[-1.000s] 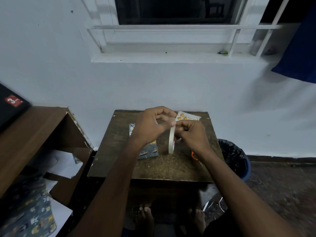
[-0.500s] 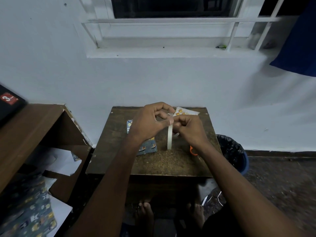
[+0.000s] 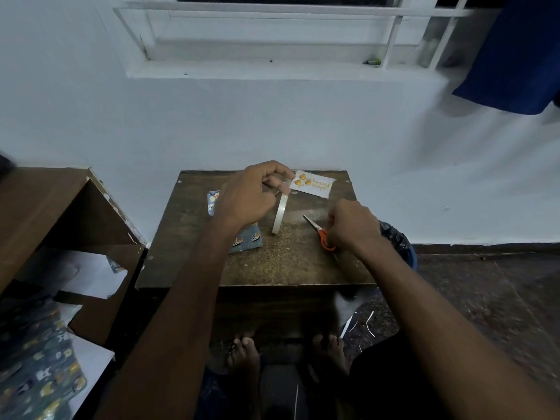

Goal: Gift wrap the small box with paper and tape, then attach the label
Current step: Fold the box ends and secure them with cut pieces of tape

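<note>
My left hand (image 3: 251,195) pinches the top of a clear tape roll (image 3: 279,215), which hangs edge-on above the small dark wooden table (image 3: 212,268). My right hand (image 3: 351,225) is down on the table at the right, its fingers curled round the orange handles of a pair of scissors (image 3: 318,230) whose blades point to the back left. The box wrapped in blue patterned paper (image 3: 247,241) lies under my left wrist, mostly hidden. A white label with orange print (image 3: 313,187) lies at the table's back edge.
A brown shelf unit (image 3: 60,213) stands to the left with white paper scraps (image 3: 91,277) and more blue patterned paper (image 3: 39,371) below it. A blue bin with a black liner (image 3: 400,244) sits right of the table. My bare feet (image 3: 242,353) are under the table.
My right hand has left the tape roll and dropped to the right onto the scissors. My left hand still holds the roll, now alone.
</note>
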